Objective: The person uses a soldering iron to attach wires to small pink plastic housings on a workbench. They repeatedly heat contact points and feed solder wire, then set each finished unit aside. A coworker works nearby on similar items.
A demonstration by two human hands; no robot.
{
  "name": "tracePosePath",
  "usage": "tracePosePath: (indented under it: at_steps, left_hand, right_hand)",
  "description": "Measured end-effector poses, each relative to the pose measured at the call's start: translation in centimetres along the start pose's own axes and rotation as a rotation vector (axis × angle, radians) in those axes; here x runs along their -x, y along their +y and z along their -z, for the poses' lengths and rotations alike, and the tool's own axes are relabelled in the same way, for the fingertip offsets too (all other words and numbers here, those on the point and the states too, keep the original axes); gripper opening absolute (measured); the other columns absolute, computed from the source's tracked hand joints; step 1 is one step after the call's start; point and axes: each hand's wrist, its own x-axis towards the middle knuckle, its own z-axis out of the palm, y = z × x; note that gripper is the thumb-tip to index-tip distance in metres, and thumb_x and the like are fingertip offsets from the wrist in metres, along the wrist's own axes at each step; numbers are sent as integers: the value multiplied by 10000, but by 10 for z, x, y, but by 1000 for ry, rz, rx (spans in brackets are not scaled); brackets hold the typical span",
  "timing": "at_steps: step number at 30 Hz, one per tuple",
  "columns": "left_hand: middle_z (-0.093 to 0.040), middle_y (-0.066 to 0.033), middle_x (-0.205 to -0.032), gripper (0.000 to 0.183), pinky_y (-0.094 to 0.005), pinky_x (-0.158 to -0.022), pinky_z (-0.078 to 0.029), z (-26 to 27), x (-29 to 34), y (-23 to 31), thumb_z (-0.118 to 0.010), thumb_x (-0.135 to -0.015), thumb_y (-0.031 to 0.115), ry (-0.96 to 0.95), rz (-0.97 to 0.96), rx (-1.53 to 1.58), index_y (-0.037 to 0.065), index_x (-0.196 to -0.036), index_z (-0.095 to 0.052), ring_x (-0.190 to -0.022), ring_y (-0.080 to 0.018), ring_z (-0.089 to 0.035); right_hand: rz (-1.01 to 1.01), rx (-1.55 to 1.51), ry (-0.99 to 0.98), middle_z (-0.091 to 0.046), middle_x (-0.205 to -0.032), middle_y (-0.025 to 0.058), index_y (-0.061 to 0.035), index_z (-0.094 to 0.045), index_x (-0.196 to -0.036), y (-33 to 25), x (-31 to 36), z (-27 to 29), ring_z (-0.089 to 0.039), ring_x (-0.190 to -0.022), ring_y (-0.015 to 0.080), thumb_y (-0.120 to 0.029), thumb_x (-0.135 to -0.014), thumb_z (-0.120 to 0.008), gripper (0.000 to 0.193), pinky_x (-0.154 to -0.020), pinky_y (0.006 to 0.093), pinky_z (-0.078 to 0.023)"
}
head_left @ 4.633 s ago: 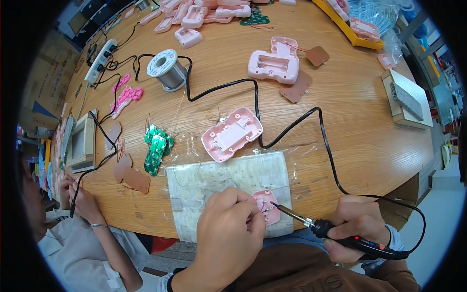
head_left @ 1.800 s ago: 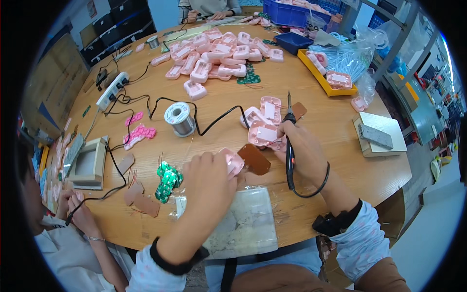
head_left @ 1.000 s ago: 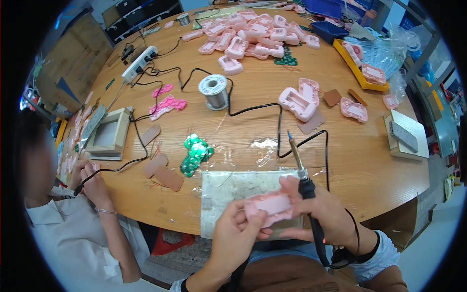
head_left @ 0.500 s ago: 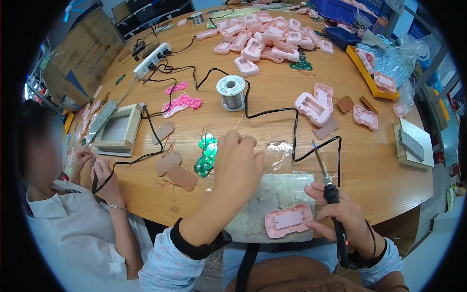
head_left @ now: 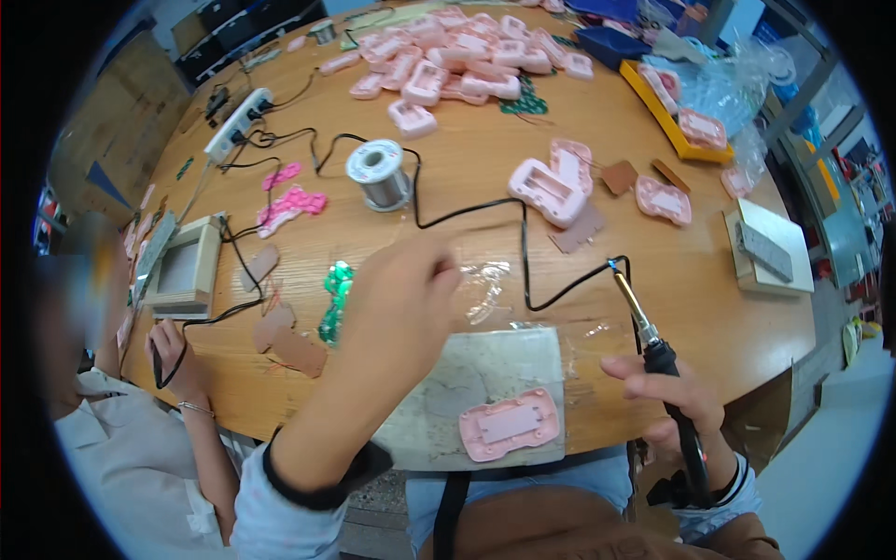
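My right hand [head_left: 686, 397] is wrapped round the black handle of a soldering iron [head_left: 674, 373], its metal tip pointing up and away. My left hand [head_left: 406, 289] hovers over the table between the solder spool [head_left: 378, 175] and the grey work mat [head_left: 439, 373]. Its fingers are curled and blurred, and what they hold, if anything, is hidden. Just left of it, partly covered, lie green circuit boards [head_left: 332, 308]. On the mat rests a pink plastic shell [head_left: 510, 426], open side up, with a pale plate inside; neither hand touches it.
A heap of pink shells [head_left: 457, 61] fills the far table. The iron's black cord [head_left: 525, 252] winds across the middle. Right stand a wooden block [head_left: 770, 247] and a yellow tray [head_left: 677, 121]. At left sit a co-worker [head_left: 140, 448], a wooden frame [head_left: 187, 266] and a power strip [head_left: 238, 124].
The whole view has shifted, so table things sit farther left. My left hand has moved in a blur, its fingers now less visible. The soldering iron stays in my right hand.
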Motion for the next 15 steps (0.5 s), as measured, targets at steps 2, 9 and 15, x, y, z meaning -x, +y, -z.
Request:
tracePosePath:
  at_steps: [2, 9, 15]
  left_hand:
    - [-597, -126, -748, 88, -382, -638, -454, 18, 36, 24, -656, -809, 35, 65, 52, 29, 19, -895, -667, -664, -297, -573]
    - [-612, -98, -754, 81, -253, -574, -443, -3, 107, 78, -700, -822, -21, -3, 223, 354, -29, -903, -701, -638, -140, -579]
    - [-593, -73, -728, 92, -249, -571, -433, -16, 112, 88, -692, -835, -15, 9, 156, 441, -22, -926, -704, -627, -133, -552]
  right_hand:
    - [-21, -13, 29, -690, -894, 157, -29, -628, -1133, -1, 6, 3, -674, -780, 278, -260, -881, -712, 352, -635, 331, -526]
    - [-104, -287, 47, -678, -831, 124, -6, -664, -1101, 6, 13, -10, -658, -699, 183, -137, -845, -742, 298, -577, 295, -507]
    - [-12, -293, -24, -659, -838, 128, -45, -665, -983, -2, -5, -39, -641, -669, 226, 21, -722, -787, 295, -582, 298, -501]
